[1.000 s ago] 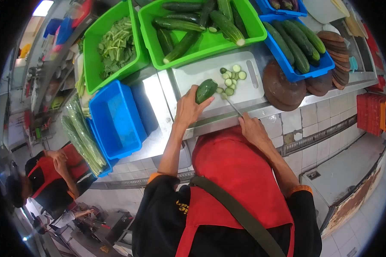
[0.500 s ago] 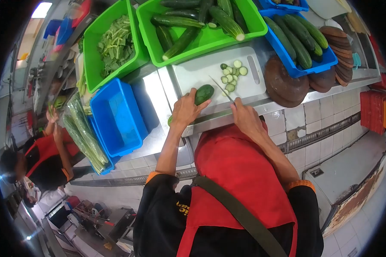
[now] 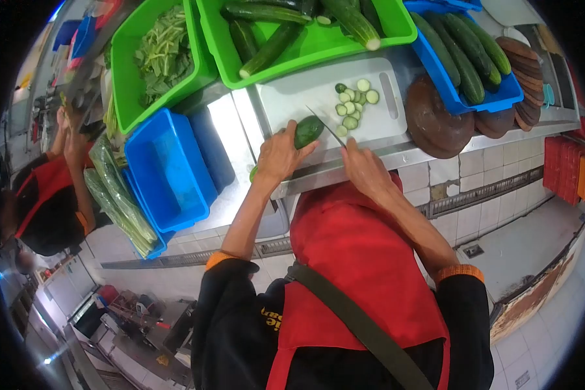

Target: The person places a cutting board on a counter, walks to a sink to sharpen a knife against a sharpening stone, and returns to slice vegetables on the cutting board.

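My left hand is closed around a dark green cucumber near the left side of the white cutting board. The cucumber's rounded end points right, and a green tip shows below the hand. Gripped in my right hand is a knife, its narrow blade slanting up and left beside the cucumber's right end. Whether the edge touches the skin I cannot tell. Several round cucumber slices lie loosely on the board, right of the blade.
Behind the board stands a green bin of cucumbers, with another green bin of cut greens to its left. A blue tub sits left. At right, a blue crate of cucumbers rests by brown rounded objects. A co-worker works far left.
The knife has come left, from among the slices to the cucumber's right end. One slice now lies lower, nearer the blade. The whole view has shifted slightly.
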### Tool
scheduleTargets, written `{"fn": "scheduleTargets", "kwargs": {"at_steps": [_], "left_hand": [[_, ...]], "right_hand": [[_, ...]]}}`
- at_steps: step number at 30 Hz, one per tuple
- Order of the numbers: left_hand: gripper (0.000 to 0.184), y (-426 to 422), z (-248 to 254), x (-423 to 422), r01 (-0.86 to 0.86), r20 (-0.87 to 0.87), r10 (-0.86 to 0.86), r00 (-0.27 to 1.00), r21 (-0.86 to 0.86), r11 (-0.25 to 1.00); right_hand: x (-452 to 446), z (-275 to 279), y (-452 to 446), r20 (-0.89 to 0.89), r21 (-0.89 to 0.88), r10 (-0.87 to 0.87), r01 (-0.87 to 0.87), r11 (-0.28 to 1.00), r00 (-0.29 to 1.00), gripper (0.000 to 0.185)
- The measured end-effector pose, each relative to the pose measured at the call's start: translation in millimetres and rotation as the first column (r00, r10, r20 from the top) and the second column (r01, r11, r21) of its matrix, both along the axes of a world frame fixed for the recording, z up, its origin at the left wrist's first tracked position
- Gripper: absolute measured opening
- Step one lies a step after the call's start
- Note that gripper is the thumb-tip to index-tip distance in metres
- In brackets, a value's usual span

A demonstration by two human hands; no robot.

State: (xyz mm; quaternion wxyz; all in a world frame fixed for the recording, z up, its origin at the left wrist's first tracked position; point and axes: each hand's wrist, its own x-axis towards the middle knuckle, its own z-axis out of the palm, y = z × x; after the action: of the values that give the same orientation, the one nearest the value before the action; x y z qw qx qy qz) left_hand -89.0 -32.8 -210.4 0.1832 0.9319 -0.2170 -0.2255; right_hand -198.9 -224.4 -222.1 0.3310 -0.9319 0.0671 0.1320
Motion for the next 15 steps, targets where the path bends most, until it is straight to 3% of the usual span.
{"fn": "scheduleTargets", "kwargs": {"at_steps": [3, 7, 10, 15], "left_hand": [[0.059, 1, -6, 4, -0.004, -0.018, 0.003, 1.0, -0.017, 1.0], [0.06, 1, -3, 5, -0.013, -0.042, 0.012, 0.999, -0.035, 0.999], [0.061, 3, -13, 6, -0.028, -0.06, 0.026, 0.998, -0.036, 0.999], [0.064, 1, -5, 6, -0.03, -0.063, 0.029, 0.998, -0.019, 0.999]], "right_hand": [[37, -5, 10, 0.074, 0.112, -0.017, 0.008, 0.994, 0.997, 0.024], [58, -17, 19, 0.065, 0.086, -0.021, 0.015, 0.996, 0.998, 0.023], [43, -25, 17, 0.108, 0.079, -0.019, 0.011, 0.997, 0.994, 0.02], [-6, -25, -1, 0.013, -0.019, 0.059, -0.058, 0.998, 0.998, 0.015]]}}
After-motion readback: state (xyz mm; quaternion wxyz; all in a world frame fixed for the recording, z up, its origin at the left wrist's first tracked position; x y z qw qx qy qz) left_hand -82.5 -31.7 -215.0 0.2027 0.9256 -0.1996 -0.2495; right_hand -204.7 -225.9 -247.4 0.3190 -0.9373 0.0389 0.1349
